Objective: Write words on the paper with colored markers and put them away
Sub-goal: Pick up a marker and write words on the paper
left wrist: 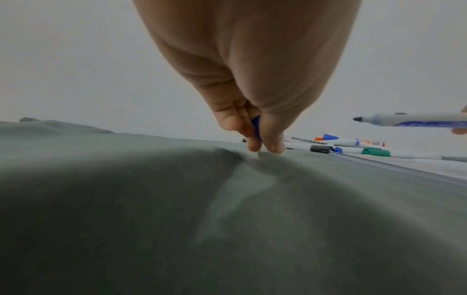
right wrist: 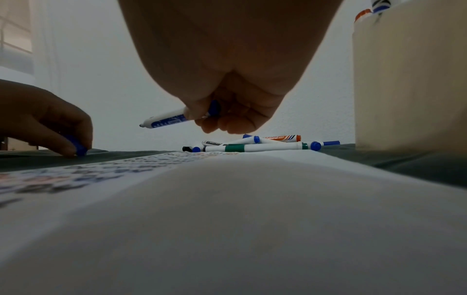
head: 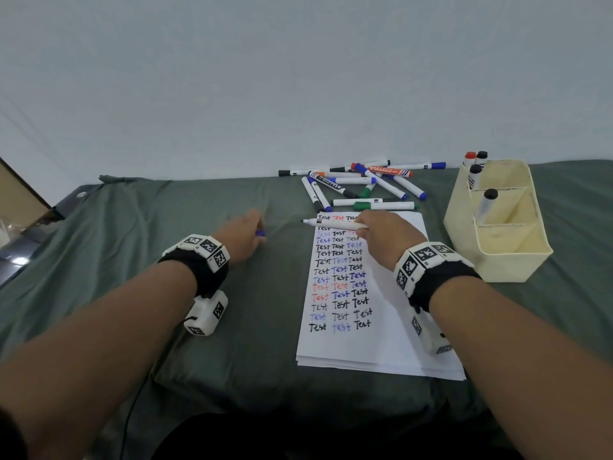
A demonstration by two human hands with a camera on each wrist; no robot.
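My right hand (head: 381, 232) grips an uncapped white marker (head: 331, 224) with blue print, held level over the top of the paper (head: 391, 327), its tip pointing left. The same marker (right wrist: 166, 120) shows in the right wrist view, and its tip (left wrist: 357, 119) in the left wrist view. My left hand (head: 243, 234) pinches the blue cap (head: 260, 232) against the green cloth, left of the paper. That cap (left wrist: 256, 124) sits between my fingertips; it also shows as the cap (right wrist: 78, 146). The paper carries rows of "Test" in black, blue and red.
A heap of several capped markers (head: 361, 184) lies beyond the paper by the wall. A cream organizer (head: 497, 257) with compartments stands at the right, holding a few markers (head: 477, 167). Green cloth (head: 132, 244) covers the surface.
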